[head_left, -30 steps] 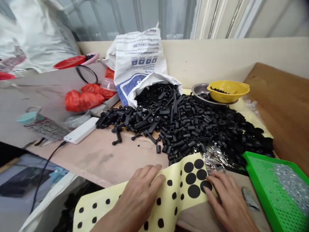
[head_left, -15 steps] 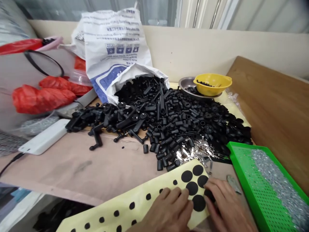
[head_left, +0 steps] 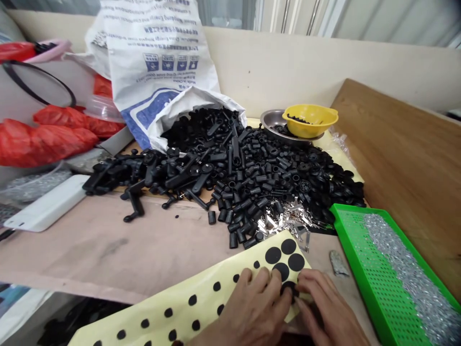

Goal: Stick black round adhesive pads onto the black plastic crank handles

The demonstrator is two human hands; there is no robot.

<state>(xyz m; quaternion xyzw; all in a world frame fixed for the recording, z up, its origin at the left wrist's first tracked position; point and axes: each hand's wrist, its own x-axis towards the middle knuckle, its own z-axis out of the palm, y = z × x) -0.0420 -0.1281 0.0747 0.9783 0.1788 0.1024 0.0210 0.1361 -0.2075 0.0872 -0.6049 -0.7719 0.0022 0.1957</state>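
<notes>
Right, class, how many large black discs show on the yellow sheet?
5 discs: two in the far row, two in the next, one partly covered between left hand and right hand. More may be hidden.

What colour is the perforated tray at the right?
Bright green; the tray shows best in the current head view.

Likely a workshop bench, heaped black parts [head_left: 248, 168], green tray [head_left: 382, 269] of metal bits

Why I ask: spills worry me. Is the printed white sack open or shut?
Open: the white sack gapes, with black parts showing inside and heaped in front.
</notes>
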